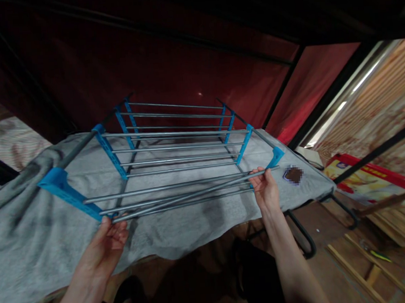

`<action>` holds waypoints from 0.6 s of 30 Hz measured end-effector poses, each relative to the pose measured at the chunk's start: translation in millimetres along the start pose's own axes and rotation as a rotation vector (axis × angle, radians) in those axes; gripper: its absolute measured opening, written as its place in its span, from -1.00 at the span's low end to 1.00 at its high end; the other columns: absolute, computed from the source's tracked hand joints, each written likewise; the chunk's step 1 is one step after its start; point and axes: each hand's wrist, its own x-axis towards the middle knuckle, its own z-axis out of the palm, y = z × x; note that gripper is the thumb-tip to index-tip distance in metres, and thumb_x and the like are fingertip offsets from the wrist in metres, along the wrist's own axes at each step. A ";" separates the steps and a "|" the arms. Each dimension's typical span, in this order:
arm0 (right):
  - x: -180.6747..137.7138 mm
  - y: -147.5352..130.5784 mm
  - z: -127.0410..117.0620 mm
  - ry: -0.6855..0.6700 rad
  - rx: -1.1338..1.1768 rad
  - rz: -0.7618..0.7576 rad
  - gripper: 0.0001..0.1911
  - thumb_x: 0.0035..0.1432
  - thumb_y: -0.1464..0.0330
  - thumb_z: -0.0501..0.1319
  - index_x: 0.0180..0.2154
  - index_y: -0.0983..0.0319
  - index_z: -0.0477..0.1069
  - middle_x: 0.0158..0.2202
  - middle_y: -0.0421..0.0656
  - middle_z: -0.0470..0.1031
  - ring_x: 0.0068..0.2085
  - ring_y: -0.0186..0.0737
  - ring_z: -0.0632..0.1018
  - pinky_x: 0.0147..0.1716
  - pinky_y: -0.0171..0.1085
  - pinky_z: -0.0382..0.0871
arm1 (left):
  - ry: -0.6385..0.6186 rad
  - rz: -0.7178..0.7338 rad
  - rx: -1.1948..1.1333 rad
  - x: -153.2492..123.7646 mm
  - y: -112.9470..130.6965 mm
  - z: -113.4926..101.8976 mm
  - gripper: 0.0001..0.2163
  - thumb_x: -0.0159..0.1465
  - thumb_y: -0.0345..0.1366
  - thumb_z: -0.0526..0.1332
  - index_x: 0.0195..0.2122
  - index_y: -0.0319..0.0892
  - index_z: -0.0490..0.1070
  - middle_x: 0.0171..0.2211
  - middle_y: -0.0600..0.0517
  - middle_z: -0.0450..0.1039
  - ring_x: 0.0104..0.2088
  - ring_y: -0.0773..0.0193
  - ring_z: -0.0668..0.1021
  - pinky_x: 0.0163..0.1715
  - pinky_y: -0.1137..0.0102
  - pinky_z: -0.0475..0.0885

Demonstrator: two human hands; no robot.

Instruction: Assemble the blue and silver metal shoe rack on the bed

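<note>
A loose steel rod [191, 195] is held at both ends above the grey cloth [200, 229]. Its long axis runs side to side, with the right end pointing slightly away and higher. The left hand [107, 242] is palm-up, fingers loosely curled at the rod's near-left end, just below the blue bracket [68, 194]. The right hand [266, 188] pinches the rod between thumb and fingertips close to its far end, just beside the right blue bracket [276, 156]. Beyond both hands the rack [174, 133] lies on the cloth, its other rods parallel. Right of the right hand, well apart, lies a red box [369, 178].
</note>
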 end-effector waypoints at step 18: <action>-3.4 -0.3 35.7 -0.005 -0.001 -0.016 -0.78 0.16 0.21 0.27 -0.26 0.24 0.50 -0.37 -0.18 0.59 -0.32 -0.34 0.59 -0.30 -0.35 0.50 | 0.014 0.028 -0.027 -4.1 15.3 -1.7 -0.76 0.36 -0.49 0.04 -0.37 -0.23 0.46 -0.48 0.05 0.54 -0.55 0.34 0.57 -0.59 0.51 0.53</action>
